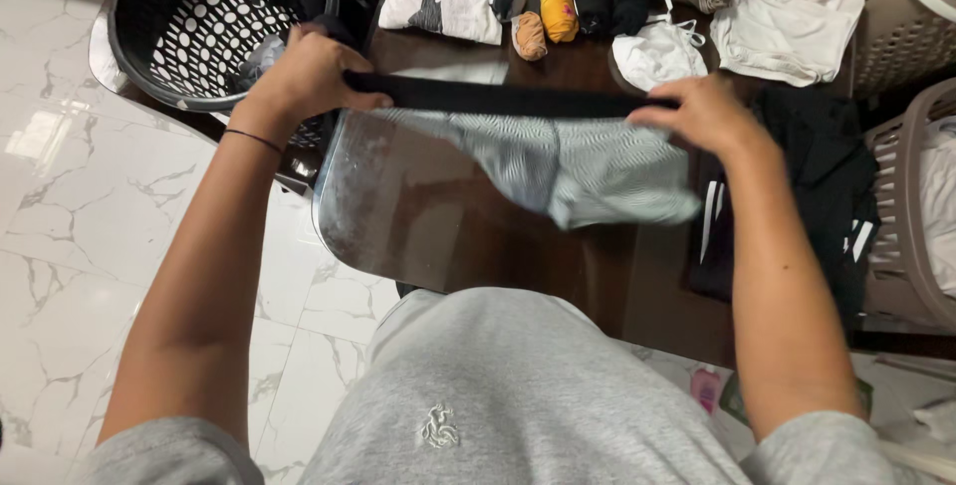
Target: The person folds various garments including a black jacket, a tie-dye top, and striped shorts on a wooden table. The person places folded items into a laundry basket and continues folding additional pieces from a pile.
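Even, fairly bright indoor light falls from above, throwing glare on the marble floor (pixel 60 136) at left and the table (pixel 398 216) near its left edge, with the striped garment (pixel 568 161) motion-blurred.

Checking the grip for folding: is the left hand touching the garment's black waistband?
Touching. The head view shows the left hand closed around the end of the black waistband.

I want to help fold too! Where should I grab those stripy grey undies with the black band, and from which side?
Grab the black waistband of the grey underwear, one end in each hand, coming from above. It is stretched flat and straight, just as the left hand and right hand pinch it, so the soft part probably hangs down evenly.
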